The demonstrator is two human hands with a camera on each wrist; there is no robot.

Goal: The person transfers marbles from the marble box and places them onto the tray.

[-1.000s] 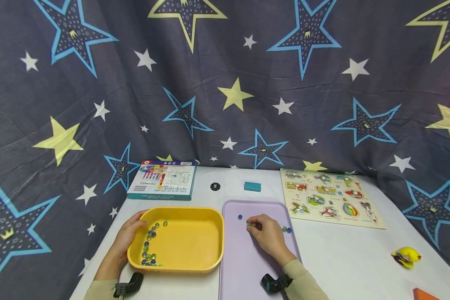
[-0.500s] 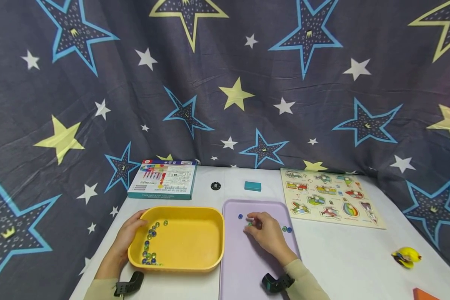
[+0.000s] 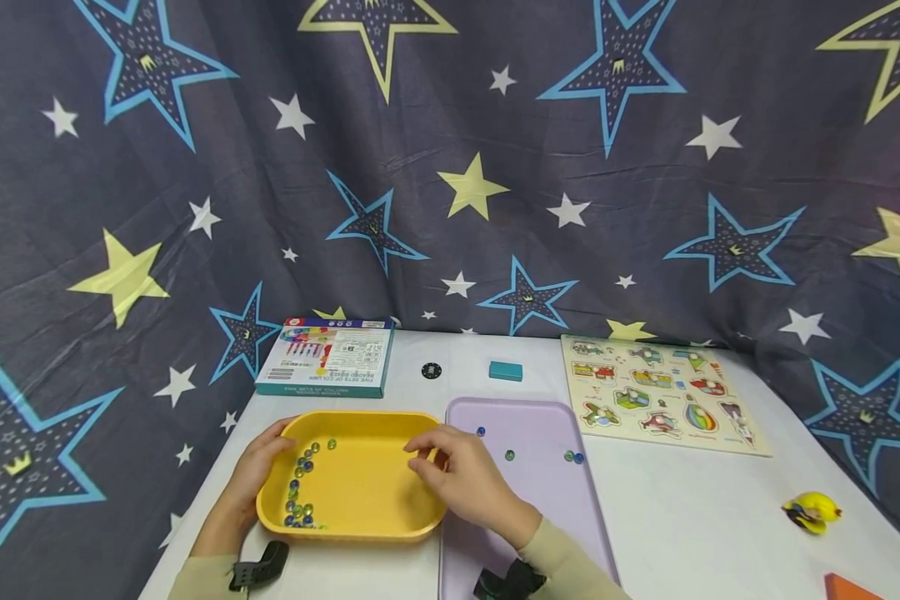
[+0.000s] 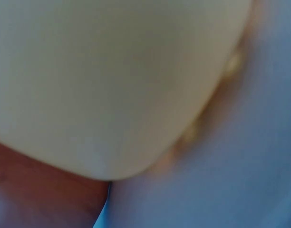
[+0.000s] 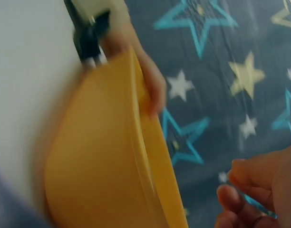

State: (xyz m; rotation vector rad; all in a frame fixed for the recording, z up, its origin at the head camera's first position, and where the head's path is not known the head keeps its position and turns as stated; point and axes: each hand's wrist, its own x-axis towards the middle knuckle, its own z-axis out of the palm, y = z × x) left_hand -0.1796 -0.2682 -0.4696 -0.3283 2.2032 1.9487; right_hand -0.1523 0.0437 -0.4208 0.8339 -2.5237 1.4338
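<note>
My left hand (image 3: 253, 467) grips the left rim of a yellow tray (image 3: 375, 492), fingers over the edge. Several blue and green glass marbles (image 3: 294, 492) lie along that side inside it. Over the tray's right end hovers my right hand (image 3: 468, 483), its thumb and fingers bent; in the right wrist view these fingers (image 5: 238, 166) are above the rim. I cannot tell whether a marble is between them. The flat purple tray (image 3: 525, 533) alongside bears a blue marble (image 3: 481, 431), a green marble (image 3: 510, 455), and a green-and-blue pair (image 3: 573, 457) near its right edge.
At the back stand a boxed bead set (image 3: 326, 358), a black round chip (image 3: 431, 371) and a teal block (image 3: 506, 371). A picture puzzle board (image 3: 660, 392) lies back right. A yellow toy duck (image 3: 812, 512) and an orange block (image 3: 851, 587) sit at far right.
My right hand has moved left from the purple tray to above the yellow tray, uncovering the green marble on the purple tray. The left hand keeps its grip on the rim.
</note>
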